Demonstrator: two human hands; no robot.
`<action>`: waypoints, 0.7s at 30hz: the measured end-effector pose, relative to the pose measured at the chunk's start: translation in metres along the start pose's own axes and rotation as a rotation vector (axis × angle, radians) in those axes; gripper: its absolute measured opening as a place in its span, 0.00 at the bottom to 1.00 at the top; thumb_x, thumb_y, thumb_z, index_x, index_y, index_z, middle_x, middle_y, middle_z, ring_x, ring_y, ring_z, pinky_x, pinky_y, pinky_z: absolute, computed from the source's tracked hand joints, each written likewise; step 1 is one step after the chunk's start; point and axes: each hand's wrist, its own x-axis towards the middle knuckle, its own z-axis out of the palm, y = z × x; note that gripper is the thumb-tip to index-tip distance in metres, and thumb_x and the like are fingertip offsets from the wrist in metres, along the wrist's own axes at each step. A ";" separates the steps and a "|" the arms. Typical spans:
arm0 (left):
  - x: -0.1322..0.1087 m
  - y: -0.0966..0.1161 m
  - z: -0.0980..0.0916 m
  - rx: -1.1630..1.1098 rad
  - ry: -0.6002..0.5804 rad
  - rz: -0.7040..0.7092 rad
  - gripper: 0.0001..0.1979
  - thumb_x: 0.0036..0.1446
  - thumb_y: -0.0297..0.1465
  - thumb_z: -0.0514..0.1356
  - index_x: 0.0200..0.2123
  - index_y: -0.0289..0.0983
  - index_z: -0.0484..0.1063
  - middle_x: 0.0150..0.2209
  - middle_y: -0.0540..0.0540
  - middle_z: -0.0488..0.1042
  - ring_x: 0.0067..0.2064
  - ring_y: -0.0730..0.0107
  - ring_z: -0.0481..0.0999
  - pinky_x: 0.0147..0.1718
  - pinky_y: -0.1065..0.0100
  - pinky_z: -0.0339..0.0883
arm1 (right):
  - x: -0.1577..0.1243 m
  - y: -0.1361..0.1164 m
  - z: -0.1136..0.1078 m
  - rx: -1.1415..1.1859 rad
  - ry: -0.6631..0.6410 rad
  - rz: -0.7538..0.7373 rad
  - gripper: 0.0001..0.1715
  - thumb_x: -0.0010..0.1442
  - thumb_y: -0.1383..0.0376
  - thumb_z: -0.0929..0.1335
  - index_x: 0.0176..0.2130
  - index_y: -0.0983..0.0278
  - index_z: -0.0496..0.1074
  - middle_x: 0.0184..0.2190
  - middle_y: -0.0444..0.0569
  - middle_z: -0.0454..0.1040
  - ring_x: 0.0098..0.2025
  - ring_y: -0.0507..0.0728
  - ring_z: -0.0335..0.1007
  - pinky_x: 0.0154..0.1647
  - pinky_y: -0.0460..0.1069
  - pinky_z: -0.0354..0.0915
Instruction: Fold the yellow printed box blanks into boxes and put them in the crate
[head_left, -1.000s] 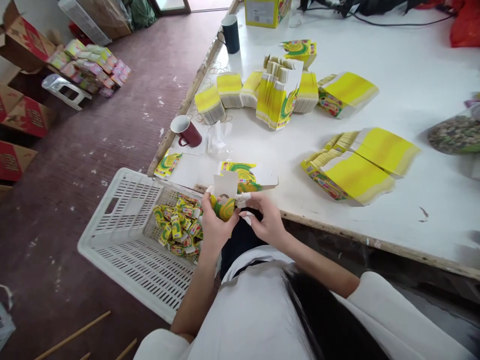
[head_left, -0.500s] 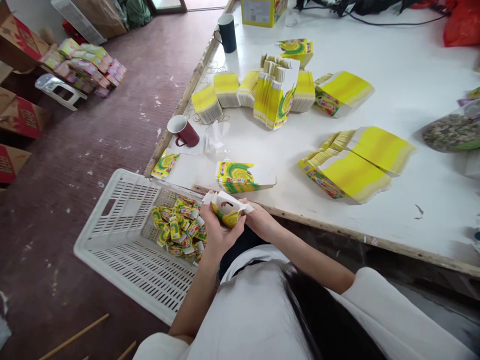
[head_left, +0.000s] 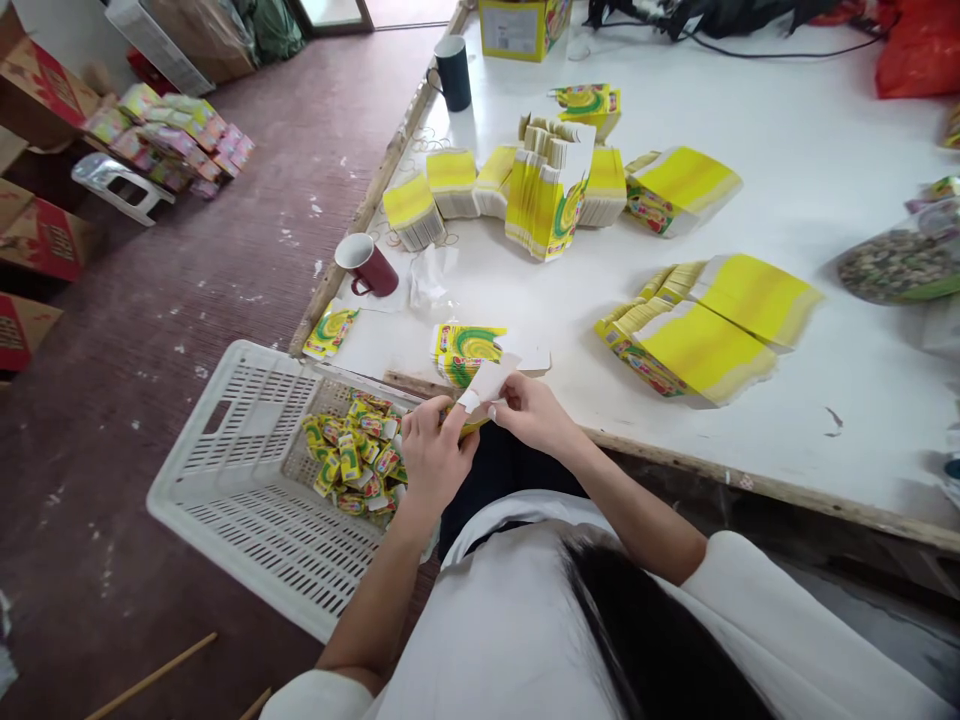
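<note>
Both my hands hold one small yellow-green carton (head_left: 484, 392) just in front of the table edge. My left hand (head_left: 433, 455) wraps round its lower part, fingers curled. My right hand (head_left: 529, 410) pinches its white flap, which sticks up between the thumbs. A short pile of flat printed carton blanks (head_left: 466, 348) lies on the white table (head_left: 787, 140) just beyond my hands. To my left stands a white slotted plastic crate (head_left: 247, 480) holding several folded small cartons (head_left: 352, 455).
A dark red mug (head_left: 367, 266) and a dark cup (head_left: 454, 72) stand near the table's left edge. Stacks of yellow blanks (head_left: 709, 325) and bundles (head_left: 555, 190) cover the table's middle. A bag (head_left: 896, 262) lies at the right. Cardboard boxes (head_left: 41, 235) line the floor.
The carton has turned in my hands: its open top is hidden and a white flap now stands up under my right fingers. My left hand has closed further over it.
</note>
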 end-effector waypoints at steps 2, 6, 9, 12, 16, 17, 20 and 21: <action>0.002 0.001 0.001 0.038 -0.009 0.045 0.18 0.57 0.26 0.64 0.51 0.43 0.68 0.44 0.42 0.75 0.43 0.58 0.75 0.43 0.60 0.61 | 0.001 0.002 0.001 -0.006 0.017 0.059 0.10 0.50 0.63 0.67 0.35 0.63 0.68 0.29 0.44 0.73 0.29 0.53 0.67 0.29 0.47 0.63; 0.004 0.003 0.003 0.068 -0.020 0.081 0.18 0.58 0.27 0.63 0.51 0.42 0.68 0.44 0.41 0.76 0.43 0.58 0.75 0.43 0.60 0.60 | 0.003 0.004 0.000 0.103 0.077 0.120 0.08 0.46 0.65 0.64 0.31 0.62 0.68 0.26 0.43 0.71 0.29 0.54 0.67 0.29 0.48 0.65; 0.003 0.004 0.006 0.061 -0.025 0.035 0.18 0.57 0.26 0.63 0.51 0.42 0.68 0.44 0.41 0.76 0.43 0.58 0.75 0.43 0.59 0.60 | 0.006 0.006 0.000 0.341 0.055 0.185 0.05 0.41 0.67 0.65 0.26 0.62 0.67 0.22 0.41 0.71 0.26 0.52 0.66 0.28 0.47 0.64; 0.000 0.006 0.008 0.043 -0.004 0.003 0.18 0.56 0.25 0.63 0.50 0.41 0.68 0.44 0.41 0.75 0.44 0.56 0.75 0.44 0.58 0.61 | 0.011 0.010 0.001 0.619 -0.036 0.281 0.04 0.39 0.67 0.66 0.21 0.62 0.65 0.19 0.41 0.69 0.22 0.51 0.64 0.26 0.47 0.64; -0.004 0.007 0.010 -0.051 0.051 -0.051 0.24 0.53 0.25 0.65 0.52 0.40 0.64 0.46 0.39 0.73 0.47 0.54 0.74 0.47 0.56 0.65 | 0.012 0.016 0.007 0.742 -0.116 0.328 0.05 0.40 0.66 0.66 0.20 0.61 0.63 0.16 0.41 0.66 0.20 0.51 0.63 0.25 0.48 0.67; -0.004 0.006 0.010 -0.092 0.059 -0.090 0.26 0.52 0.26 0.66 0.54 0.39 0.63 0.47 0.39 0.72 0.48 0.54 0.74 0.47 0.55 0.66 | 0.011 0.016 0.008 0.765 -0.138 0.331 0.05 0.41 0.66 0.67 0.21 0.61 0.63 0.16 0.41 0.66 0.20 0.51 0.63 0.26 0.48 0.67; -0.003 0.005 0.009 -0.265 0.057 -0.271 0.33 0.52 0.31 0.67 0.58 0.38 0.58 0.49 0.38 0.69 0.51 0.55 0.73 0.50 0.55 0.68 | 0.003 0.015 0.010 0.817 -0.180 0.305 0.09 0.45 0.63 0.71 0.27 0.61 0.68 0.23 0.42 0.72 0.24 0.51 0.67 0.30 0.47 0.69; -0.003 0.004 0.008 -0.329 0.050 -0.329 0.34 0.52 0.32 0.68 0.59 0.38 0.56 0.49 0.39 0.69 0.51 0.57 0.73 0.50 0.56 0.69 | 0.000 0.014 0.011 0.832 -0.188 0.270 0.11 0.47 0.61 0.73 0.31 0.62 0.70 0.27 0.44 0.74 0.27 0.51 0.70 0.33 0.47 0.70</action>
